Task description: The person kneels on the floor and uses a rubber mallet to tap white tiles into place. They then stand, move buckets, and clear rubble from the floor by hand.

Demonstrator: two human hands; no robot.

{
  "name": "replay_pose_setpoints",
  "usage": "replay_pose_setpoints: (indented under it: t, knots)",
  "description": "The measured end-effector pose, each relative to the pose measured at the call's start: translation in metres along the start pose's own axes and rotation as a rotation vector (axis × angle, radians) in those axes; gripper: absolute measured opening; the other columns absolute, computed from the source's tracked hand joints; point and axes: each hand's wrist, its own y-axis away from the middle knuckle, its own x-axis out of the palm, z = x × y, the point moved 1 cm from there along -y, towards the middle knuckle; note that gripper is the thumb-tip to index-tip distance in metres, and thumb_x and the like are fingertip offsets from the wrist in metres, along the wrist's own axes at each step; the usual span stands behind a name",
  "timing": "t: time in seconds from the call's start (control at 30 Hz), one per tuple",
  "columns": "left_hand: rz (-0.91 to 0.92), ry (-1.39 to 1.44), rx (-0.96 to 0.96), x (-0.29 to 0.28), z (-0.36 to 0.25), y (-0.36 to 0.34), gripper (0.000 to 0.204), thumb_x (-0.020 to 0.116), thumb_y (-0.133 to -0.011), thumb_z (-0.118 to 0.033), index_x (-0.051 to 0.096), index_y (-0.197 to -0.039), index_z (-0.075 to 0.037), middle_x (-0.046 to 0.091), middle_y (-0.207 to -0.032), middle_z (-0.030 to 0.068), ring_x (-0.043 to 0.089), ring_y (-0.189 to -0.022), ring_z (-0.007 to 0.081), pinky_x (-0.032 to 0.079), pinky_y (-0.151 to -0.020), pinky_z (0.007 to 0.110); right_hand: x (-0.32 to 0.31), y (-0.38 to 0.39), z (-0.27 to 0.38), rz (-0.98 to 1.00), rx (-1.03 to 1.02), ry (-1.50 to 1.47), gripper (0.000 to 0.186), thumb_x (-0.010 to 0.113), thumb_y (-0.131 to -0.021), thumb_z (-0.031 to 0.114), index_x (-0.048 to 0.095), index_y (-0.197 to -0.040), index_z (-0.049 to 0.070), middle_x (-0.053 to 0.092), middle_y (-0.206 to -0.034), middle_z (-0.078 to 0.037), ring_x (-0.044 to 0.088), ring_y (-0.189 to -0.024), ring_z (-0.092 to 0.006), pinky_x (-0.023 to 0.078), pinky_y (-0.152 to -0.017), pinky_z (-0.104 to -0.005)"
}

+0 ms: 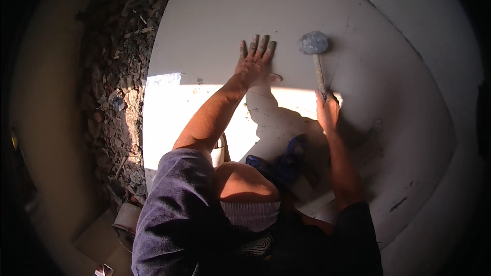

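My left hand (254, 64) lies flat on a large pale floor tile (215, 20), its fingers spread and their tips smeared with grey dirt. Nothing is in it. To its right, my right hand (329, 110) is wrapped round the lower end of the handle of a mallet (313, 43). The mallet has a round, whitish-grey head that points away from me. Its head is over the tile, close to the surface; whether it touches I cannot tell.
Broken rubble (123, 66) runs along the tile's left edge. A dark joint line (378, 7) curves along the far right side. A bucket-like container (126, 218) stands at the lower left. Blue material (294, 153) lies near my knees. Bright sunlight falls across the tile's left part.
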Motion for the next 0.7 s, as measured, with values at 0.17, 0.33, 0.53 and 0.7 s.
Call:
replay_pose_setpoints:
  t: [0.17,0.33,0.53,0.7]
  knots:
    - [-0.092,-0.012,0.031,0.008,0.005,0.012,0.101,0.032,-0.08,-0.08,0.009,-0.153,-0.015,0.004,-0.159,0.0124,0.0,-0.146,0.0341,0.001,-0.117,0.057,-0.007,-0.016,0.042,0.096,0.106,0.02,0.048,0.049,-0.097,0.041,0.057,-0.102,-0.006,0.062,-0.084,-0.023,0.06,-0.078,-0.0368,0.047,-0.074,-0.0416]
    - [-0.065,0.06,0.091,0.035,0.006,0.055,0.09,0.017,-0.086,-0.077,0.015,-0.153,-0.017,0.012,-0.159,0.0104,0.005,-0.146,0.034,0.002,-0.116,0.057,0.008,-0.019,0.064,0.068,-0.144,-0.194,0.035,0.053,-0.097,0.032,0.055,-0.093,-0.003,0.059,-0.077,-0.017,0.059,-0.072,-0.0294,0.047,-0.071,-0.0386]
    - [-0.165,0.024,0.117,0.042,0.006,0.058,0.087,0.018,-0.087,-0.074,0.017,-0.152,-0.017,0.012,-0.158,0.0116,0.007,-0.146,0.0344,0.003,-0.116,0.057,0.052,-0.009,0.085,0.113,-0.16,0.285,0.04,0.049,-0.098,0.033,0.054,-0.097,-0.006,0.061,-0.085,-0.025,0.059,-0.079,-0.0417,0.047,-0.073,-0.0411]
    - [-0.062,0.173,0.152,0.013,0.025,0.062,0.096,0.024,-0.081,-0.081,0.017,-0.152,-0.017,0.013,-0.158,0.0131,0.008,-0.146,0.0355,0.004,-0.116,0.057,0.032,-0.026,0.102,0.149,-0.111,-0.107,0.042,0.048,-0.098,0.035,0.054,-0.098,-0.007,0.061,-0.087,-0.028,0.058,-0.081,-0.0453,0.047,-0.074,-0.0413]
